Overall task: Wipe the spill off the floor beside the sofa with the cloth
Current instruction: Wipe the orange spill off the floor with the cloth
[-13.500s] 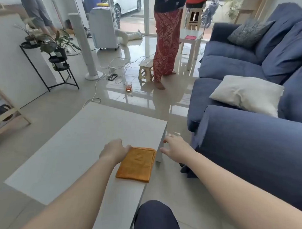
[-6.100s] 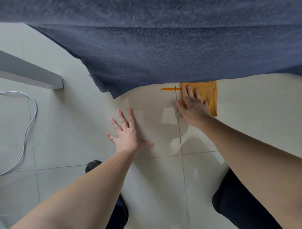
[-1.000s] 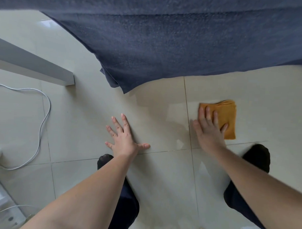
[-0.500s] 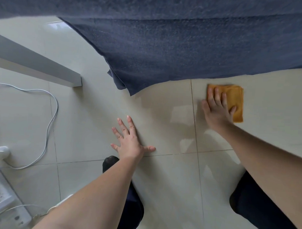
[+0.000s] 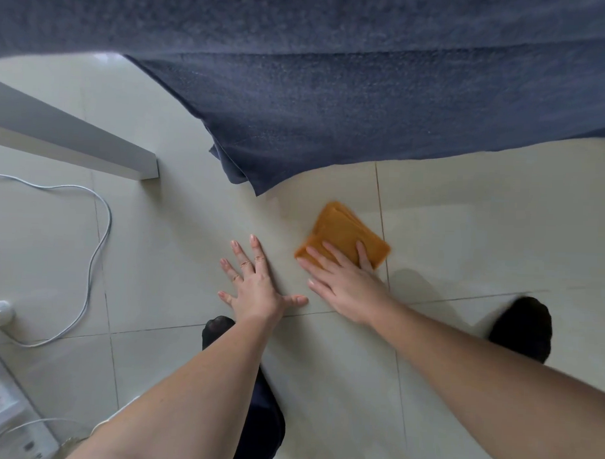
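Observation:
A folded orange cloth point(image 5: 342, 229) lies on the glossy pale floor tiles point(image 5: 465, 228), just below the hanging hem of the dark blue sofa cover point(image 5: 332, 120). My right hand point(image 5: 344, 282) presses flat on the cloth's near edge, fingers stretched over it. Planted flat on the tile to the left of it is my left hand point(image 5: 258, 289), fingers spread and holding nothing. No distinct spill stands out on the shiny tile.
A white table leg point(image 5: 91, 146) ends at the left. A white cable point(image 5: 98, 249) loops over the floor, leading to a white power strip point(image 5: 0, 404) at the bottom left. My dark-clothed knees point(image 5: 524, 326) rest on the tiles.
My right hand has slid the cloth left and toward me, across the grout line, turning it diagonal. My left hand has stayed planted on the tile.

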`<state>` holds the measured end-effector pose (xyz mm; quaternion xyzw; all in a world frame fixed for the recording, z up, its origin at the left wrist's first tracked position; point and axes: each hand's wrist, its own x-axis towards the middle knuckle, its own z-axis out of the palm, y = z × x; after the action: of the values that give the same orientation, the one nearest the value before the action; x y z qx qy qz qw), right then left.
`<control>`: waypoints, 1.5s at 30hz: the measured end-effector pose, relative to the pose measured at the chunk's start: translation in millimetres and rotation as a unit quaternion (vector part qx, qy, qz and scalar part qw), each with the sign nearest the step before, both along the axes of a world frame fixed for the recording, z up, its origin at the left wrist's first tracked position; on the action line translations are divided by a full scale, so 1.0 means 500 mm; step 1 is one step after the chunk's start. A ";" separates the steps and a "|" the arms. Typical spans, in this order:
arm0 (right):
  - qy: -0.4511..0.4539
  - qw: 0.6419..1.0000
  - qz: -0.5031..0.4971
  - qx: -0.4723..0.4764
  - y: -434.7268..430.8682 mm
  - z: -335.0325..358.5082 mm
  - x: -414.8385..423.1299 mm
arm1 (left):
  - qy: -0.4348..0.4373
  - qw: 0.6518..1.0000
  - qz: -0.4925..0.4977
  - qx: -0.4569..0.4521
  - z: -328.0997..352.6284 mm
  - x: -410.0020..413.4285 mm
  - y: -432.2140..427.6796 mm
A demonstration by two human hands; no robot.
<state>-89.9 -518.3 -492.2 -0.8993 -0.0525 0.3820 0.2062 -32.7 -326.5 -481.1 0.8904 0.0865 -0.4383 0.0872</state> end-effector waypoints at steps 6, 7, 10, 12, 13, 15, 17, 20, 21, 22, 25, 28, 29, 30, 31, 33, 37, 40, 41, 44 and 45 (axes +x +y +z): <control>0.022 0.991 -0.094 -0.089 -0.235 0.008 -0.086 | -0.001 1.000 -0.001 -0.003 -0.003 0.000 0.001; 0.021 0.985 -0.142 -0.097 -0.266 0.002 -0.051 | 0.000 1.000 -0.001 -0.003 -0.004 0.000 0.001; 0.018 0.959 -0.269 -0.092 -0.284 -0.017 0.093 | 0.002 1.000 0.003 -0.002 -0.004 0.001 0.001; 0.013 0.945 -0.318 -0.078 -0.242 -0.026 0.184 | 0.002 1.000 0.001 0.001 -0.003 0.001 0.000; 0.011 0.944 -0.322 -0.068 -0.210 -0.027 0.219 | 0.003 1.000 0.000 0.002 -0.003 0.001 -0.001; 0.011 0.958 -0.284 -0.040 -0.136 -0.026 0.257 | 0.002 1.000 0.000 0.004 -0.004 0.002 -0.002; 0.011 0.978 -0.206 -0.015 -0.071 -0.026 0.246 | -0.001 1.000 0.001 0.005 -0.004 0.001 -0.001; 0.002 0.995 -0.104 -0.003 -0.019 -0.015 0.143 | -0.006 1.000 0.003 0.000 -0.003 0.000 0.000; -0.004 0.997 -0.077 0.000 -0.015 -0.009 0.094 | -0.007 1.000 0.002 0.001 -0.001 0.000 -0.001; -0.007 0.999 -0.052 0.000 -0.018 -0.005 0.044 | -0.008 1.000 0.001 0.002 -0.001 -0.001 -0.001; 0.007 0.999 -0.034 -0.025 -0.073 -0.001 -0.082 | -0.012 1.000 -0.002 0.009 0.000 -0.003 -0.003; 0.048 0.989 -0.124 -0.063 -0.138 0.004 -0.141 | -0.011 1.000 0.001 0.017 0.001 -0.003 -0.005; 0.057 0.984 -0.156 -0.070 -0.147 0.005 -0.148 | -0.011 1.000 0.000 0.020 0.002 -0.002 -0.006; 0.063 0.979 -0.181 -0.070 -0.151 0.006 -0.149 | -0.012 1.000 -0.002 0.024 0.003 -0.002 -0.009; 0.070 0.976 -0.197 -0.065 -0.152 0.007 -0.146 | -0.011 1.000 -0.003 0.026 0.005 -0.002 -0.012; 0.083 0.975 -0.201 -0.051 -0.151 0.013 -0.136 | -0.011 1.000 0.004 0.027 0.007 0.001 -0.016; 0.007 0.971 -0.237 -0.006 -0.182 0.041 -0.117 | -0.131 0.991 -0.021 0.002 0.019 0.010 -0.028; -0.140 0.935 -0.320 -0.068 -0.228 0.058 -0.092 | -0.157 0.985 0.005 -0.065 0.040 0.016 -0.083; -0.156 0.923 -0.338 -0.096 -0.244 0.058 -0.079 | -0.136 0.986 0.023 -0.094 0.045 0.016 -0.109; -0.168 0.926 -0.320 -0.106 -0.285 0.052 -0.036 | -0.063 0.982 0.023 -0.174 0.045 0.005 -0.186; -0.159 0.938 -0.294 -0.093 -0.296 0.048 -0.024 | -0.047 0.981 0.007 -0.189 0.043 -0.002 -0.210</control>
<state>-102.0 -666.5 -468.3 -0.9388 0.2183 0.1591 0.2138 -33.6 -431.6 -459.6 0.8769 0.0038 -0.4034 0.2613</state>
